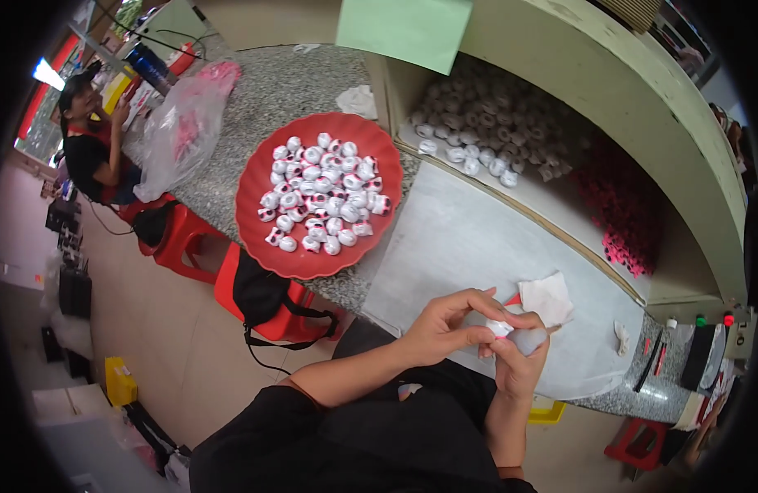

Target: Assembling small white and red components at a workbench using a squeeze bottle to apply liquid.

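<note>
Just above the black clothing of the wearer, a small white piece with pink edging (500,328) is pinched between the two hands, over the near edge of a pale work sheet (469,234). By the left hand (435,330) it is gripped with thumb and forefinger nearly closed; by the right hand (519,361), curled in from the other side, it is steadied at the thumb tip, the other fingers being partly hidden. A whitish, translucent thing (528,340) is also seen at the right hand; its kind cannot be told. Just beyond the hands, a folded white cloth (550,296) is laid on the sheet.

To the left, a red scalloped plate (256,222) is set on the speckled granite tabletop (293,78), heaped with white rounded pieces marked in pink and black (321,189). Below it, a black bag (260,287) is rested on a red stool (225,279).

Farther off, white pieces (494,115) and pink pieces (621,238) are piled inside a curved shelf unit (642,107), to which a pale green paper (404,31) is fixed. At far left, a clear plastic bag (169,135) is seen near a seated co-worker (91,156).
</note>
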`<state>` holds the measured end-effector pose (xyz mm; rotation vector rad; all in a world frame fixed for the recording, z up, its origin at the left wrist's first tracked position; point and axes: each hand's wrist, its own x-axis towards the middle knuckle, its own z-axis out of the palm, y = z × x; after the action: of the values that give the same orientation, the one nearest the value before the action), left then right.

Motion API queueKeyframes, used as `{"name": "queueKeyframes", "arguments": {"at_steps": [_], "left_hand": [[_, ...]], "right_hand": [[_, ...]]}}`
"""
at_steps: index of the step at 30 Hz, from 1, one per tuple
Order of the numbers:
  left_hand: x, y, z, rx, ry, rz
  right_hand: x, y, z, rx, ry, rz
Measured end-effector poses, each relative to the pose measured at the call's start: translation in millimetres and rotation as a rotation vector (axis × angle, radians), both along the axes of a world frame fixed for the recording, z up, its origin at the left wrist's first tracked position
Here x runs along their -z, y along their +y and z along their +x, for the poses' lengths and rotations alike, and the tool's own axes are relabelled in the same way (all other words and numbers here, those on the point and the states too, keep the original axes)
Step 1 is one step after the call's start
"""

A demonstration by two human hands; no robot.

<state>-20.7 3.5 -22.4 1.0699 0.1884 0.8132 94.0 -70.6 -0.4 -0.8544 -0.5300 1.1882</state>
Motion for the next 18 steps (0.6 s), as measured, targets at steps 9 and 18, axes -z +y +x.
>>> {"name": "queueKeyframes", "arguments": {"at_steps": [9, 18], "left_hand": [[-6.7, -4.9, -7.0, 0.016, 0.005, -0.172], [-3.6, -3.1, -29.9, -0.027, -0.033, 0.015]], "right_hand": [[-3.6, 2.3, -6.3, 0.018, -0.015, -0.002], [4.8, -1.6, -21.0, -0.108, -0.062, 0.019]]}}
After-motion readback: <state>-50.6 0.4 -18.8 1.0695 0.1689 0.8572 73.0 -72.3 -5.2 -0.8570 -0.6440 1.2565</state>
